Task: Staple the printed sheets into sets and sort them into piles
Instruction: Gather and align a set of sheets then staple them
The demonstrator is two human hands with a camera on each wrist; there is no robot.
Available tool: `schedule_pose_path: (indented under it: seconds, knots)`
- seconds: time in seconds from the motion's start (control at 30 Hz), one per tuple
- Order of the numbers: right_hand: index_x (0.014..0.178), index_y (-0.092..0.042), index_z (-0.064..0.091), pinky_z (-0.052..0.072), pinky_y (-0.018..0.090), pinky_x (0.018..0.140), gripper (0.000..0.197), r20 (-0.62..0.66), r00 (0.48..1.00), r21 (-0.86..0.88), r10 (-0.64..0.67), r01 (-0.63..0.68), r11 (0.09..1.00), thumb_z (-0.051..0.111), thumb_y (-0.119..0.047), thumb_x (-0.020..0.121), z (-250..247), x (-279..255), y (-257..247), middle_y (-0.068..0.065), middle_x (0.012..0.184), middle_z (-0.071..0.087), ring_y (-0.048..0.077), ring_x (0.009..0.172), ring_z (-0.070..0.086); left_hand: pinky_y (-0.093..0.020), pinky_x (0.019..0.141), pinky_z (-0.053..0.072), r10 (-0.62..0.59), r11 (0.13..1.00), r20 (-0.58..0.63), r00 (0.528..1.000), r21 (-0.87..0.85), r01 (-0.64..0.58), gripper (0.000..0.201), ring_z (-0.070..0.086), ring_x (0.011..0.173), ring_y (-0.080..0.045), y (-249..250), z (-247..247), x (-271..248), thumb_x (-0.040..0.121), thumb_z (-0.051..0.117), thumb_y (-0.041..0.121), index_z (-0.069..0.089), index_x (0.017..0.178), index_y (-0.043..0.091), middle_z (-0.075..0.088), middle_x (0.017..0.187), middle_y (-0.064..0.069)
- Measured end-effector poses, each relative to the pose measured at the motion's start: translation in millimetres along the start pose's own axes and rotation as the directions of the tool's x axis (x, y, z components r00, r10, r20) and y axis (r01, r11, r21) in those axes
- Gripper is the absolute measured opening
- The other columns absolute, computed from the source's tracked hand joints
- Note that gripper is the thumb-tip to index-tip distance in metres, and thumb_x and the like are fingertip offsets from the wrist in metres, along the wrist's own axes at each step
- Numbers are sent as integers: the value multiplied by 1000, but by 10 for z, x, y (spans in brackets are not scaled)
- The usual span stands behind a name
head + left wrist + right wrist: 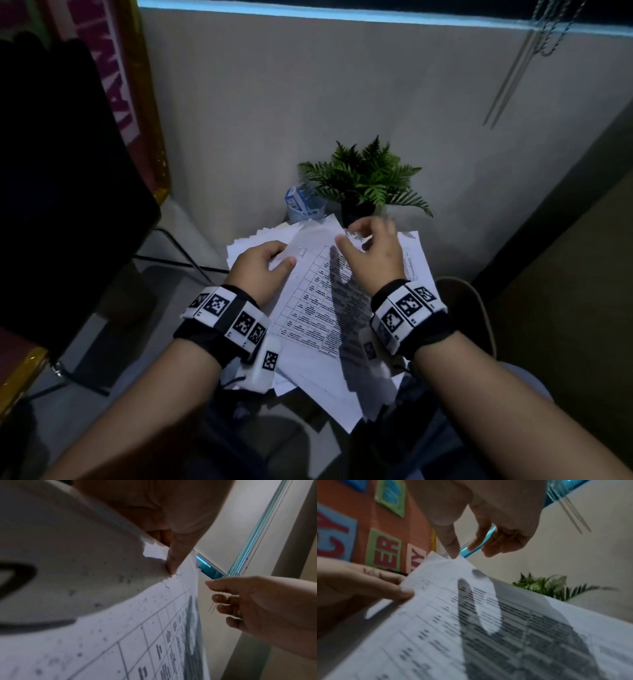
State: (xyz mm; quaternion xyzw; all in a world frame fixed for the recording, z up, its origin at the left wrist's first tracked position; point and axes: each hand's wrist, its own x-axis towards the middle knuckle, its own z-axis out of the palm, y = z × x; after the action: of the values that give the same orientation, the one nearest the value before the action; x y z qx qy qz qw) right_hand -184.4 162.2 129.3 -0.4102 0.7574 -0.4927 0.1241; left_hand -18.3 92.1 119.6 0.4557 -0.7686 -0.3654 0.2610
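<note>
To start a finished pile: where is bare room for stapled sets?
Hardly any bare surface shows: loose sheets cover it up to the fern pot and cup. Only the flat sheets beside the right hand lie unoccupied.

Wall sign reads "ER"; sheet txt too blurry.

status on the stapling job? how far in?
Early. Done: nothing that shows; no stapler or sorted piles in view, only a loose heap of sheets. In hand: left hand grips the table-printed top sheet by its edge, right hand hovers over its far corner, fingers curled. Left: collating, stapling, sorting.
</note>
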Motion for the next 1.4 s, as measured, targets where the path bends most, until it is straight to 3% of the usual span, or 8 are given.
schedule_pose_path:
  seconds: [0.1, 0.2, 0.4, 0.67, 0.87, 1.17, 1.3, 1.4]
  knots:
    - [76, -17, 68, 48, 28, 75, 9, 242, 939, 163, 245, -288, 944, 71, -24, 80, 54, -67, -65, -3, 81, 63, 9, 71, 55, -27, 80, 48, -13, 998, -3, 1000, -63, 13, 10, 64, 85, -10, -18, 42, -3, 87, 59, 21, 68, 87, 27, 70, 85, 13]
    - [84, -11, 73, 47, 24, 74, 12, 340, 880, 208, 330, -413, 887, 72, -22, 79, 68, -103, -107, -3, 84, 69, 10, 75, 59, -32, 85, 51, 16, 998, 9, 1000, -65, -15, 10, 64, 88, -9, -25, 77, -21, 86, 59, 24, 68, 87, 29, 71, 87, 14]
    - [78, -8, 72, 40, 7, 44, 12, 357, 863, 215, 358, -449, 867, 72, -20, 78, 36, -150, -154, -4, 65, 62, 3, 55, 52, -23, 79, 45, 64, 995, 3, 998, -71, -64, 15, 61, 88, 0, 34, 105, -101, 87, 59, 22, 70, 90, 31, 69, 88, 19]
    - [76, -6, 70, 32, 5, 35, 17, 356, 867, 111, 349, -410, 905, 60, -19, 79, 7, -147, -207, -1, 65, 57, 8, 53, 48, -25, 78, 47, 66, 996, 2, 998, -53, -66, 13, 62, 87, -2, 57, 148, -112, 88, 58, 30, 70, 92, 29, 70, 87, 16]
    - [71, -5, 65, 38, 15, 58, 16, 251, 930, 139, 269, -309, 941, 58, -18, 78, 162, -148, -112, 8, 84, 61, 13, 68, 52, -32, 85, 50, 61, 998, -1, 998, 6, -61, 19, 63, 91, -8, 64, 195, -56, 90, 55, 34, 71, 93, 24, 71, 93, 11]
    - [78, -15, 54, 36, 10, 64, 9, 2, 998, 169, 56, -56, 984, 57, -12, 86, 167, -100, 8, -2, 93, 46, 7, 73, 47, -28, 83, 49, 29, 991, 43, 999, 126, -35, 23, 63, 94, -11, 109, 292, 82, 89, 54, 39, 70, 94, 22, 71, 94, 9]
    - [82, -17, 50, 42, 27, 64, 7, -80, 983, 218, 167, -146, 965, 50, -16, 89, -36, 142, 151, 7, 86, 59, 17, 70, 52, -32, 86, 49, -9, 981, 6, 1000, 193, 8, 26, 62, 97, -14, 36, 356, 136, 90, 52, 40, 69, 100, 23, 70, 101, 7]
    - [71, -18, 44, 44, 22, 47, 19, -104, 935, 256, 339, -305, 917, 49, -12, 88, -347, 414, 450, 9, 73, 60, 15, 56, 55, -30, 82, 47, -40, 980, -23, 999, 193, 43, 22, 61, 95, -18, 8, 318, 225, 92, 51, 38, 68, 97, 25, 70, 98, 4]
